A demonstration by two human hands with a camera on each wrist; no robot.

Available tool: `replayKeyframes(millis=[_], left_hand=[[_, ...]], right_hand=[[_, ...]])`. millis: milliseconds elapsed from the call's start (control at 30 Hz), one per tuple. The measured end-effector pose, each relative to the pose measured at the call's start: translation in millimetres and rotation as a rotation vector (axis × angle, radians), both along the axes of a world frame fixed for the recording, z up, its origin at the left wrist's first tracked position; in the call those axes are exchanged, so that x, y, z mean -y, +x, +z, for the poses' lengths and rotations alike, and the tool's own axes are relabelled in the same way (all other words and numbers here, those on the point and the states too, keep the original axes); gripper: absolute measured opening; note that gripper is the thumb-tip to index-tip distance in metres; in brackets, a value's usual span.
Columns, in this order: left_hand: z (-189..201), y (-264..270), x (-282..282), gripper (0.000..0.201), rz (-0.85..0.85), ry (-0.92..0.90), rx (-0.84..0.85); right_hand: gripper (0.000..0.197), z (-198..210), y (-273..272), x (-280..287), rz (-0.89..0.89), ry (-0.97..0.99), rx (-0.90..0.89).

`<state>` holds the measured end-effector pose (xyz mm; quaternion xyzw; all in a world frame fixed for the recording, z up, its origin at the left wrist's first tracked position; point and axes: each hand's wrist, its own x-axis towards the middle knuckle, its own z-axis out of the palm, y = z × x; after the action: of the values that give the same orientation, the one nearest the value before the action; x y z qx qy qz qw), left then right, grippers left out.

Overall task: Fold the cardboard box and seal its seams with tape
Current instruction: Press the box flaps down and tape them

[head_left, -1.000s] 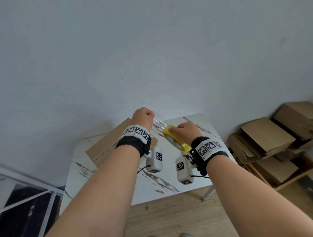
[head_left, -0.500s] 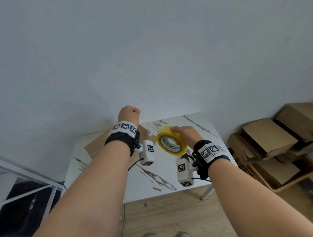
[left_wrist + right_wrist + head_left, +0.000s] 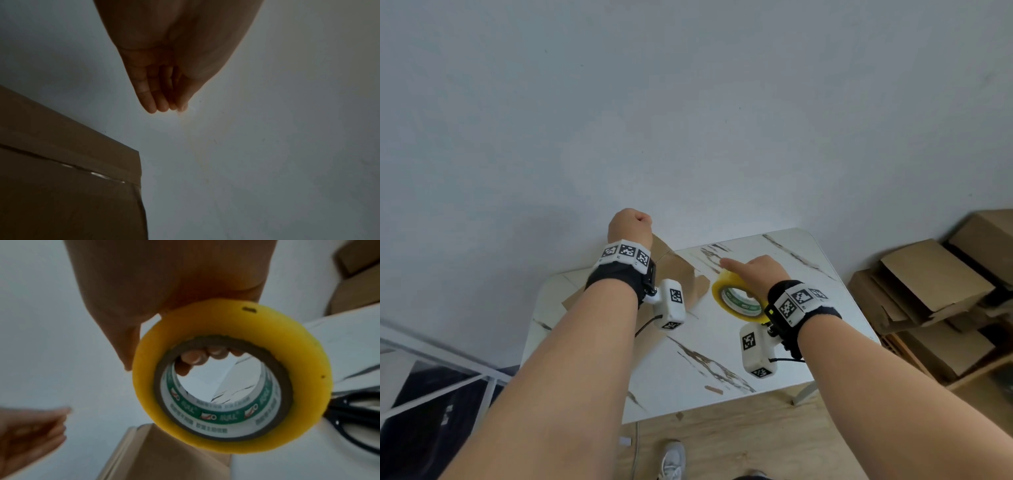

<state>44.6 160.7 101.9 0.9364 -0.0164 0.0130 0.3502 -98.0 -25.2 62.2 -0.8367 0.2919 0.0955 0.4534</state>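
We grip the tape roll (image 3: 739, 301) in our right hand (image 3: 760, 274) while our left hand (image 3: 630, 228) pinches its faint free end, drawing out a strip for the cardboard box (image 3: 674, 274).

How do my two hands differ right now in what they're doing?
The right hand grips the yellow tape roll, fingers curled through its core; the left hand holds no roll, its fingertips bunched as if pinching a tape end, though the tape itself is too faint to confirm. The left hand is raised higher and farther out than the right hand. Both are held above the table.
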Motion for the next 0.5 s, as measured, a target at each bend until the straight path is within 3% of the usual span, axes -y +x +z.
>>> replayKeyframes(millis=[67,167,333,500], left_hand=[[-5,11,-8,0.028,-0.016,0.007,-0.035],[-10,25,-12,0.028,-0.05,0.013,-0.077],[-18,49,-13,0.025,-0.072,0.072,-0.127],[-31,74,-22,0.029,-0.126,0.107,-0.173]], right_hand=[[0.046,-2,5,-5,-0.028,0.043,0.023],[0.038,-6,10,-14,-0.012,-0.045,-0.035],[0.043,-3,17,-27,-0.027,-0.232,-0.161],[0.056,-2,32,-37,-0.095,-0.246,-0.184]])
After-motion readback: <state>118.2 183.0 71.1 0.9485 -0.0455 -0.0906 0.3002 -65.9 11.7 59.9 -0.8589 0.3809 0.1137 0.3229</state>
